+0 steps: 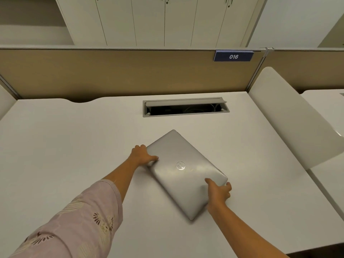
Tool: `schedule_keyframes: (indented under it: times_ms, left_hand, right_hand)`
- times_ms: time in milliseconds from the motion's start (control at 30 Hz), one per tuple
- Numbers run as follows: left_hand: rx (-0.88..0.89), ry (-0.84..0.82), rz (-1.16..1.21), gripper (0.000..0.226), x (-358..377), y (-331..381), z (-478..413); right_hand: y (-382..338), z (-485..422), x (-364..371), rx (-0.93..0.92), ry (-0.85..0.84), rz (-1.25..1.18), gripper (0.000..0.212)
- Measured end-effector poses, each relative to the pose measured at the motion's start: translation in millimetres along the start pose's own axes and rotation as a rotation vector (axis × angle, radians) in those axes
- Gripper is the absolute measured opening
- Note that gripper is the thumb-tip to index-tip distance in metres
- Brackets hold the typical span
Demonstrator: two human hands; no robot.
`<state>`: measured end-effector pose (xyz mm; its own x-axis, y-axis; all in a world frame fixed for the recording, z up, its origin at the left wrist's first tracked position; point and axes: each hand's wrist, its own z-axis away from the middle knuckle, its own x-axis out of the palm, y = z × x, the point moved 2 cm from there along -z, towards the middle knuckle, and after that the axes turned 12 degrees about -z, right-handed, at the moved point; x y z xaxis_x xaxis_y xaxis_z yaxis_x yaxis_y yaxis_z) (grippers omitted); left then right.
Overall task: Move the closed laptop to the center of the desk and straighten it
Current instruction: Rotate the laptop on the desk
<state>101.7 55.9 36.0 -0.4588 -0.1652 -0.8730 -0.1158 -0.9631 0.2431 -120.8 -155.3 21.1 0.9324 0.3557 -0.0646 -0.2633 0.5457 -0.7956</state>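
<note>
1. Two hands on the laptop (pixel 184 172). Left hand (pixel 142 154): thumb flat on the lid, fingers curled over the left edge, clamped on it. Right hand (pixel 219 190): thumb on the lid near the right corner, fingers wrapped round the edge; fingertips partly hidden.
2. Laptop: closed, thin, rounded corners, matte silver lid with soft sheen and a round logo at centre. Sits skewed, one corner pointing away, roughly mid-desk, slightly right. Whether it is lifted or resting, cannot tell.
3. Left sleeve (pixel 78 220): loose pink cloth, pale floral print. Right forearm bare.
4. Desk (pixel 65 146): smooth white top, bare around the laptop.
5. Cable slot (pixel 186 108): grey metal frame, flap raised, dark inside, beyond the laptop, apart from it.
6. Tan partition (pixel 111 71) behind; blue tag (pixel 233 56) reads 016. White cabinets (pixel 163 21) above.
</note>
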Motion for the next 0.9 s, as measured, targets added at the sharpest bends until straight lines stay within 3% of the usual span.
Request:
schedule_keyframes:
  times_ms: [233, 300, 367, 500, 633, 767, 833, 900]
  left_hand:
    - [-0.127, 0.009, 0.058, 0.094, 10.6, -26.7, 16.8]
    - [-0.175, 0.015, 0.106, 0.098, 15.8, -33.7, 23.0]
    - [-0.221, 0.020, 0.150, 0.101, 21.3, -41.0, 29.4]
    - [-0.296, 0.028, 0.186, 0.107, 30.8, -57.8, 42.6]
    - [-0.329, 0.017, 0.189, 0.108, 36.9, -75.3, 53.5]
    - [-0.314, 0.008, 0.162, 0.102, 40.6, -87.5, 62.3]
    - [-0.269, 0.052, 0.068, 0.095, 40.0, -88.6, 67.3]
    - [-0.197, 0.161, -0.032, 0.092, 39.9, -84.4, 73.1]
  right_hand:
    - [-18.9, -20.6, 11.5, 0.015, -0.025, -0.090, 0.077]
    - [-24.2, -20.0, 20.8, 0.001, -0.050, -0.070, 0.059]
    - [-29.4, -21.7, 30.6, -0.029, -0.091, -0.039, 0.024]
    - [-44.2, -25.9, 50.6, -0.070, -0.205, 0.041, 0.041]
    - [-48.2, -33.0, 70.2, -0.083, -0.344, 0.149, 0.027]
    - [-47.3, -32.8, 85.0, -0.179, -0.467, 0.192, 0.040]
    - [-46.7, -28.3, 87.0, -0.234, -0.500, 0.258, 0.022]
    - [-41.7, -25.0, 87.8, -0.266, -0.539, 0.356, 0.039]
